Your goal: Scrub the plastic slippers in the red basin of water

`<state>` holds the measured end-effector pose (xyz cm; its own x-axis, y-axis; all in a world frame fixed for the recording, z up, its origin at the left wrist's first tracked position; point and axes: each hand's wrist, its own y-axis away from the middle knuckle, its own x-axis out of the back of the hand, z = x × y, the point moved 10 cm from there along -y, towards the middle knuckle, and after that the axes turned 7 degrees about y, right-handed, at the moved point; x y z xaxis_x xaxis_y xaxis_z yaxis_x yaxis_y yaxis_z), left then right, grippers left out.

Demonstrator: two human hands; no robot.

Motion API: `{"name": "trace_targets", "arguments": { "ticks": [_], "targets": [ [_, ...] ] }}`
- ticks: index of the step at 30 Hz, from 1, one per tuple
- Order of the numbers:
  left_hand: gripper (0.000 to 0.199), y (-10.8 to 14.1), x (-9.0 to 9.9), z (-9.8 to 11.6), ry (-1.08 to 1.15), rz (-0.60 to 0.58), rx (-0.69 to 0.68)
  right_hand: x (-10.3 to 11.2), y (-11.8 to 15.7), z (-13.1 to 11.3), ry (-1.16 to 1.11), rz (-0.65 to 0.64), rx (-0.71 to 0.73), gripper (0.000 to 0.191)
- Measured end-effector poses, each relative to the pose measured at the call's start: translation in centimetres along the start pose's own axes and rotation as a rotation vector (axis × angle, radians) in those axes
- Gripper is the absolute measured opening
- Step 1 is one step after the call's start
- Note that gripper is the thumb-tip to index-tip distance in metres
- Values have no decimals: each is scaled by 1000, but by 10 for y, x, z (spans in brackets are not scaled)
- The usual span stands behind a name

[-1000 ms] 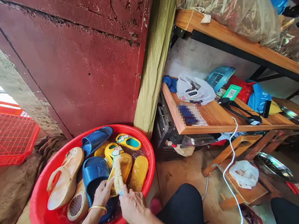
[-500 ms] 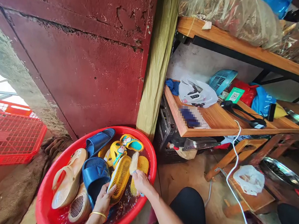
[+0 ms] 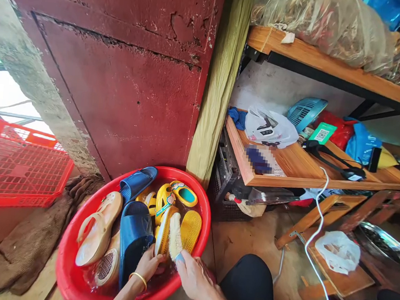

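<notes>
A red basin (image 3: 67, 269) of water holds blue slippers (image 3: 133, 233), beige sandals (image 3: 98, 234) and yellow shoes (image 3: 190, 231). My left hand (image 3: 150, 263) is closed on the near end of a yellow shoe (image 3: 165, 228), which is tipped on its side. In my right hand (image 3: 191, 275) is a brush (image 3: 175, 236) with pale bristles; its blue part shows at my fingers. The bristles lie against the tipped shoe's sole, hiding part of it. Another yellow sole faces up just right of the brush.
A maroon door (image 3: 131, 92) stands behind the basin. On the left are a red crate (image 3: 19, 167) and brown sacking (image 3: 31, 242). To the right, a wooden shelf (image 3: 288, 179) holds bags and a fan, with a white cable (image 3: 313, 234) hanging down by a wooden stool (image 3: 346, 279).
The view has shifted slightly left. My right hand has brought the brush from the far yellow sole onto the held shoe, which has turned more onto its side.
</notes>
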<state>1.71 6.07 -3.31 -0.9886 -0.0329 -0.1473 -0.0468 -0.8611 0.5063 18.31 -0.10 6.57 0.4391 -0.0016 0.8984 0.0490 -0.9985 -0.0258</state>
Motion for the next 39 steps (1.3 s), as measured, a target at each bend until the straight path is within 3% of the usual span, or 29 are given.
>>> {"name": "trace_targets", "arguments": {
  "ticks": [3, 6, 10, 14, 16, 18, 22, 25, 26, 28, 29, 31, 34, 36, 39],
  "targets": [
    [36, 19, -19, 22, 40, -125, -52, 13, -3, 8, -50, 111, -46, 43],
    [38, 30, -26, 53, 57, -149, -130, 27, -6, 13, -139, 203, -58, 51],
    [35, 22, -9, 110, -37, -29, -310, 39, -14, 11, -270, 250, -37, 56],
    [21, -3, 14, 169, -528, 196, -457, 36, -19, 7, -364, 238, -23, 56],
    [21, -18, 15, 189, -804, 287, -468, 29, -20, 6, -401, 221, -25, 57],
    [29, -30, 8, 197, -867, 296, -484, 21, -20, 5, -431, 202, -33, 57],
    [49, -26, -13, 183, -802, 188, -612, 13, -15, 10, -459, 169, -27, 60],
    [39, 0, 4, 149, -545, 162, -655, 11, -11, 14, -422, 135, 7, 60],
    [35, 6, 15, 131, -445, 157, -590, 9, -10, 15, -393, 120, 16, 59],
    [41, 11, 33, 82, -283, 104, -306, 5, -11, 12, -315, 94, 43, 56],
    [46, 14, 43, 61, -207, 123, -170, 3, -13, 7, -272, 84, 70, 54],
    [48, 17, 63, 39, -10, 240, -21, -3, -20, -8, -173, 56, 141, 50],
    [40, 7, 76, 45, 364, 387, -36, -14, -36, -24, 8, 22, 166, 46],
    [34, -5, 72, 56, 527, 381, -60, -19, -49, -28, 121, 14, 137, 44],
    [31, -13, 64, 68, 567, 343, -82, -28, -65, -27, 232, -45, 135, 39]
  ]
}}
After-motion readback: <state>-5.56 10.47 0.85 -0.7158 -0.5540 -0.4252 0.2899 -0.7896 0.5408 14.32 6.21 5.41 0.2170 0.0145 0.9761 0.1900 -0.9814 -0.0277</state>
